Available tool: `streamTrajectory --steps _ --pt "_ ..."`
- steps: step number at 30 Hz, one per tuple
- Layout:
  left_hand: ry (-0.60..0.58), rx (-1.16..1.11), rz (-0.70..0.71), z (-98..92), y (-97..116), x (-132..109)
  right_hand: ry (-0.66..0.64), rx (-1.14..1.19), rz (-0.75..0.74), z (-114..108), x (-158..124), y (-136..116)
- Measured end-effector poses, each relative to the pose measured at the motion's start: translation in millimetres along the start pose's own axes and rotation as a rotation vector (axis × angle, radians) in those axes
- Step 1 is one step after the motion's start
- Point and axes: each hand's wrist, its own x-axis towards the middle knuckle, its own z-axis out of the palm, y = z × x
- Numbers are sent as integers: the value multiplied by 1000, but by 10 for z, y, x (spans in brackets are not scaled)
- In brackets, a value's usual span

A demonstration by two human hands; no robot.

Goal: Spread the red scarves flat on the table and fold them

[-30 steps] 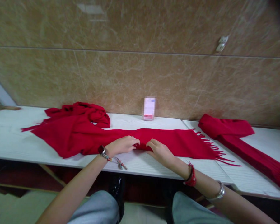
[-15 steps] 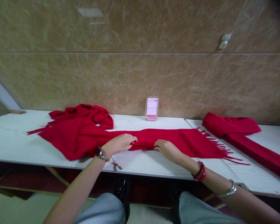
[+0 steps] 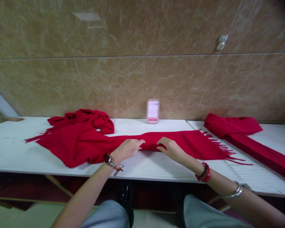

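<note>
A long red scarf with fringed ends lies stretched along the white table. Its left part spreads wide and bunches into a heap near the wall. My left hand and my right hand meet at the scarf's near edge in the middle. Both hands have their fingers curled and pinch the edge of the cloth, which is lifted slightly into a fold between them. My left wrist wears a watch and a beaded string, my right wrist a red band and a silver bangle.
A second red scarf lies folded on the adjoining white table at the right. A small pink and white card stands against the marble wall. My knees in grey trousers show below the table's front edge.
My hands have moved slightly away from me, pushing the scarf's near edge up toward the wall. They have come a little closer together. The view has shifted a bit.
</note>
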Motion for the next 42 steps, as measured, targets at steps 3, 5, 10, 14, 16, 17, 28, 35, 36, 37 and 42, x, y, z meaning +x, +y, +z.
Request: streamTrajectory --steps 3,5,10,14,16,17,28,35,36,37,42 --pt "-33 -16 -22 -36 -13 -19 16 -29 -19 68 -5 -69" --pt "-51 -47 -47 -61 -7 -21 -10 -59 -15 115 10 -127" --pt "-21 -65 -17 -90 -21 0 -67 -48 41 170 98 -175" --pt "44 -113 3 -77 -49 8 -50 -24 64 153 139 -133" --pt "42 -135 -11 -69 -50 8 -70 -33 67 149 138 -115" --pt "35 -133 -25 -66 -47 8 -86 -39 65 153 134 -110" --pt "-51 -2 -90 -75 -19 -2 -115 -25 42 289 204 -285" --pt "-28 35 -154 -173 -31 -104 -123 -15 91 315 197 -261" --pt "-28 40 -172 -179 -38 -113 -123 5 93 312 200 -252" --pt "-27 39 -185 -186 -48 -119 -122 32 94 308 207 -241" --pt "-50 44 -214 -209 -97 -115 -130 138 90 313 270 -170"
